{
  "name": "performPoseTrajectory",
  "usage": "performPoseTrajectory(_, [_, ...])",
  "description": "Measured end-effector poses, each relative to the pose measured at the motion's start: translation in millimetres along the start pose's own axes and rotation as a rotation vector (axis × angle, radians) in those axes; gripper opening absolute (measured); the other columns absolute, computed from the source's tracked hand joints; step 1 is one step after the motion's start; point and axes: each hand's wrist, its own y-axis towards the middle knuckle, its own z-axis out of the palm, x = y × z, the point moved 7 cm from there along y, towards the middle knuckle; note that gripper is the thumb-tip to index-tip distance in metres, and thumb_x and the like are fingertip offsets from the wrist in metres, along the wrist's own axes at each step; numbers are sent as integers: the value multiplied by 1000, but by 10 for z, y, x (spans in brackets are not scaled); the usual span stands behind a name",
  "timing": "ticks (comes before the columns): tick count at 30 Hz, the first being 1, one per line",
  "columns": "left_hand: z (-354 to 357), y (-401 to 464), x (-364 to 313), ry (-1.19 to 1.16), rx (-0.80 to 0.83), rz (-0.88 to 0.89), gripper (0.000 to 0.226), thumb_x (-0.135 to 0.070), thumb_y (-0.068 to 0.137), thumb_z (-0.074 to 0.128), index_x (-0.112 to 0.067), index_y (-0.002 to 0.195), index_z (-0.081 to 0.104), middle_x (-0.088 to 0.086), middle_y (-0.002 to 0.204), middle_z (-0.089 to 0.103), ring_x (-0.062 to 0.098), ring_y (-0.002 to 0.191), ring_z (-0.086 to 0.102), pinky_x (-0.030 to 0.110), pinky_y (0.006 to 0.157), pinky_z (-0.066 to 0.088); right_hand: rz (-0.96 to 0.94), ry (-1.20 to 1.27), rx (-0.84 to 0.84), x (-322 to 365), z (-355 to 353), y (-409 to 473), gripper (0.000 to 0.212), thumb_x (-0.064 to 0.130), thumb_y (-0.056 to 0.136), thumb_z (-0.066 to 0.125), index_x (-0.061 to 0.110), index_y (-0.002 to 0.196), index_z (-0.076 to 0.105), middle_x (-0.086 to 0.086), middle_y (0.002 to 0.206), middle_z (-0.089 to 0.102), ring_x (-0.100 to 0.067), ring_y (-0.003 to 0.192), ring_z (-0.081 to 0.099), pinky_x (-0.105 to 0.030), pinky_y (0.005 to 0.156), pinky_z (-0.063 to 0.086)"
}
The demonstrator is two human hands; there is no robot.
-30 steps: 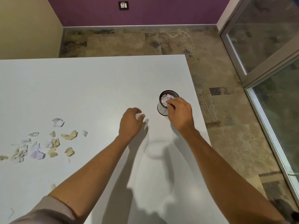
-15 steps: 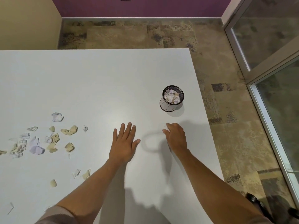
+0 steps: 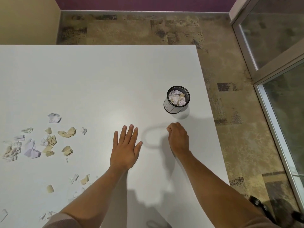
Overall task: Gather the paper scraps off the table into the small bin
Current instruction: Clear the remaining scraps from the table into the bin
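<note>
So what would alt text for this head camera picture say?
Two bare hands rest on a white table: left hand flat, right hand curled. A small black mesh bin holds paper; torn white and tan paper scraps lie left.

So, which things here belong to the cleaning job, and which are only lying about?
Belong to the job:
- torn white and beige paper scraps on the white table
- small black mesh bin, partly filled
- left hand, flat; right hand, curled

Lying about:
- black object on the floor, unclear
</note>
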Motion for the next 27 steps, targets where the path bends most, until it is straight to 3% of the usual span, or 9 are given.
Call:
performPoseTrajectory(6, [0,-1,-10,-1,-2,4,61,-51,100,13,-25,155,9,-6,163,2,18,151,-5,46,121,-5,5,213,-125,53,-205,17,14,10,94,54,6,85,64,-9,87,65,-25,81,59,-36,75,48])
performPoseTrajectory(10, [-11,-8,-5,-5,-6,4,61,-51,100,14,-25,155,10,-6,163,2,18,151,-5,45,121,-6,3,312,-310,170,-575,143,11,11,89,61,9,80,68,-6,78,66,-23,74,59,-23,66,36])
performPoseTrajectory(15, [-17,-6,-12,-11,-6,17,61,-52,100,13,-25,155,11,-5,163,3,19,151,-4,46,121,-4,51,353,-462,189,-975,417,14,7,87,60,9,86,73,-10,88,71,-26,84,62,-20,70,35])
performPoseTrajectory(21, [-18,25,-13,-89,53,35,61,-51,101,19,-25,155,8,-7,162,-5,20,150,-10,46,120,-9,99,333,-337,91,-1005,592,23,8,92,54,6,107,71,-15,103,68,-25,95,60,-17,79,35])
performPoseTrajectory(24, [-120,20,-13,-180,58,59,60,-49,101,28,-20,153,20,1,163,12,27,151,3,50,120,3,124,353,-365,80,-1040,537,19,6,88,57,5,100,71,-14,101,69,-26,94,62,-14,77,35])
performPoseTrajectory(27, [-337,-106,-10,-224,-44,98,51,-42,101,37,-18,145,33,5,156,31,29,147,19,51,117,21,131,414,-408,114,-1053,368,15,7,88,57,3,97,68,-15,99,68,-27,94,61,-21,78,39])
